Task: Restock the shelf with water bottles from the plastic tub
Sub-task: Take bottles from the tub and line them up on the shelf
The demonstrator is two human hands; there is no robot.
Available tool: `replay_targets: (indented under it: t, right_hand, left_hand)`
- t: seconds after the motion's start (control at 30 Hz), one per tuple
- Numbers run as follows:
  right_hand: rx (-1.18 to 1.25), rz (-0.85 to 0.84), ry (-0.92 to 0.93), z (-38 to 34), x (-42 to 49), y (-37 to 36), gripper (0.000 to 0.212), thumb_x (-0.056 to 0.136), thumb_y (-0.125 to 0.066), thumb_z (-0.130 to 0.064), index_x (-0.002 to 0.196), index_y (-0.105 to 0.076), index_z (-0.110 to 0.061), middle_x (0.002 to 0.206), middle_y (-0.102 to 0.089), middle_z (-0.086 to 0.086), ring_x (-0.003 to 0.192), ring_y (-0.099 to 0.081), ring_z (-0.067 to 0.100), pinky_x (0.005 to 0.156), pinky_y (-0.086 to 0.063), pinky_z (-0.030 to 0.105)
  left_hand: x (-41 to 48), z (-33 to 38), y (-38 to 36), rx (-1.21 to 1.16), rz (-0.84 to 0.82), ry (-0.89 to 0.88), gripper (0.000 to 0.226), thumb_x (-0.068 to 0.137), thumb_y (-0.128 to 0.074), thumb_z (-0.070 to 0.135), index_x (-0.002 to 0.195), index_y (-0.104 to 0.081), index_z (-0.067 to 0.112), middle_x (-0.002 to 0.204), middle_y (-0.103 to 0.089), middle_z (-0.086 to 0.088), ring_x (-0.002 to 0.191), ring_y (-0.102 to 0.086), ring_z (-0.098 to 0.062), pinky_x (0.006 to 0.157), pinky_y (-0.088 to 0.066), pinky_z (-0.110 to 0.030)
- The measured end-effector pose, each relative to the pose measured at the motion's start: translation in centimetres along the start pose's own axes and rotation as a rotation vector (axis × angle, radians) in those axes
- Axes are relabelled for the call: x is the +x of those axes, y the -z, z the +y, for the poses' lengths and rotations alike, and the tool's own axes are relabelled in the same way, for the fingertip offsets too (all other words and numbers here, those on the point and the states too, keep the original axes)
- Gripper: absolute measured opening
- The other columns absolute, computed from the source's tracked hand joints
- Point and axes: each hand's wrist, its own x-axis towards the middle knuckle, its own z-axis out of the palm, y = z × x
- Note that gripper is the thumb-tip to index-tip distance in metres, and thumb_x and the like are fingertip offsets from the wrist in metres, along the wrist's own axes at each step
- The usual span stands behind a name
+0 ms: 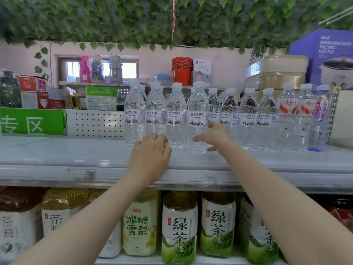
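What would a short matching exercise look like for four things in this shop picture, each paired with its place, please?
1. red buckets
2. green tea bottles
3. hot pot box
4. right hand

A. under the shelf that holds the water bottles
B. far right, behind the water bottles
C. high at the back, by the pink wall
D. fingers spread, in front of the water bottles

Pairs: 1-C, 2-A, 3-B, 4-D.

Upper shelf (57, 155): a grey board, scuffed along its front lip. On it, clear water bottles (176, 115) with white caps stood upright in a close row. Two orange-labelled bottles (287, 106) and a purple-based bottle (318, 119) ended it at right. A green sign (32, 121) stood at left. My left hand (150, 153) lay palm-down before the row.
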Motion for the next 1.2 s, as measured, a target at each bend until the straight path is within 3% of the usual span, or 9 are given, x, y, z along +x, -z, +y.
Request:
replay_targets:
  t: [0.23, 0.4, 0.5, 0.63, 0.73, 0.83, 1.03, 1.2]
  right_hand:
    - [-0.136, 0.01, -0.017, -1.2, 0.9, -0.4, 0.075, 0.07, -0.083, -0.014, 0.13, -0.039, -0.004, 0.134, -0.044, 0.011, 0.114, -0.051, 0.03, 0.083, -0.055, 0.042]
    - [-0.205, 0.054, 0.011, -1.0, 1.5, -0.9, 0.069, 0.068, -0.084, -0.022, 0.12, -0.043, -0.004, 0.11, -0.047, 0.008, 0.09, -0.05, 0.025, 0.085, -0.054, 0.044]
    - [-0.256, 0.069, 0.044, -0.8, 1.8, -1.1, 0.073, 0.067, -0.085, -0.027, 0.121, -0.043, -0.002, 0.103, -0.048, 0.007, 0.091, -0.055, 0.026, 0.083, -0.053, 0.039]
    - [-0.286, 0.067, 0.065, -0.7, 1.9, -1.3, 0.075, 0.07, -0.083, -0.029, 0.126, -0.042, -0.001, 0.122, -0.053, 0.011, 0.098, -0.055, 0.026, 0.081, -0.049, 0.036]
    - [-0.314, 0.054, 0.074, -0.8, 1.9, -1.2, 0.082, 0.071, -0.082, -0.03, 0.133, -0.038, 0.0, 0.134, -0.048, 0.012, 0.12, -0.049, 0.029, 0.089, -0.043, 0.035]
    - [-0.357, 0.018, 0.088, -1.1, 1.2, -0.9, 0.083, 0.076, -0.078, -0.033, 0.138, -0.034, 0.0, 0.142, -0.041, 0.013, 0.128, -0.042, 0.03, 0.098, -0.04, 0.037]
    - [-0.418, -0.024, 0.172, -1.1, -3.2, 0.5, 0.051, 0.091, -0.059, -0.02, 0.133, -0.043, 0.004, 0.138, -0.048, 0.018, 0.123, -0.049, 0.031, 0.098, -0.041, 0.038]
    - [-0.498, -0.032, 0.312, -0.4, -6.6, 2.6, 0.061, 0.091, -0.058, -0.026, 0.144, -0.032, -0.009, 0.145, -0.042, 0.008, 0.129, -0.044, 0.027, 0.102, -0.038, 0.041]
  left_hand:
    - [0.0, -0.1, -0.1, 0.021, 0.007, -0.009, 0.042, 0.09, -0.019, 0.034, 0.106, -0.054, 0.017, 0.105, -0.058, -0.001, 0.095, -0.051, -0.022, 0.081, -0.037, -0.036]
    - [0.1, -0.2, -0.2, 0.023, 0.021, -0.027, 0.044, 0.087, -0.017, 0.035, 0.103, -0.055, 0.018, 0.101, -0.06, -0.001, 0.092, -0.052, -0.022, 0.08, -0.039, -0.036]
    - [0.1, -0.2, -0.2, 0.022, 0.018, -0.032, 0.043, 0.088, -0.018, 0.035, 0.103, -0.054, 0.018, 0.101, -0.059, 0.0, 0.092, -0.051, -0.021, 0.08, -0.039, -0.035]
    - [0.1, -0.2, -0.2, 0.002, 0.001, -0.028, 0.029, 0.096, -0.028, 0.029, 0.104, -0.053, 0.018, 0.102, -0.058, -0.001, 0.092, -0.05, -0.021, 0.082, -0.039, -0.035]
    - [0.1, -0.2, -0.1, 0.001, -0.002, -0.038, 0.027, 0.096, -0.03, 0.028, 0.104, -0.053, 0.017, 0.102, -0.058, -0.001, 0.092, -0.05, -0.02, 0.083, -0.039, -0.035]
    - [0.2, -0.2, 0.0, 0.011, -0.017, -0.038, 0.027, 0.096, -0.03, 0.028, 0.104, -0.053, 0.017, 0.103, -0.058, -0.001, 0.094, -0.05, -0.021, 0.084, -0.04, -0.036]
    - [0.2, 0.3, 0.8, 0.103, -0.088, -0.048, 0.03, 0.097, -0.03, 0.027, 0.114, -0.05, 0.013, 0.111, -0.056, -0.006, 0.098, -0.05, -0.025, 0.085, -0.039, -0.038]
    - [-0.6, 0.9, 2.6, 0.185, -0.084, -0.04, 0.035, 0.097, -0.032, 0.032, 0.123, -0.045, 0.012, 0.117, -0.053, -0.008, 0.101, -0.05, -0.027, 0.082, -0.039, -0.038]
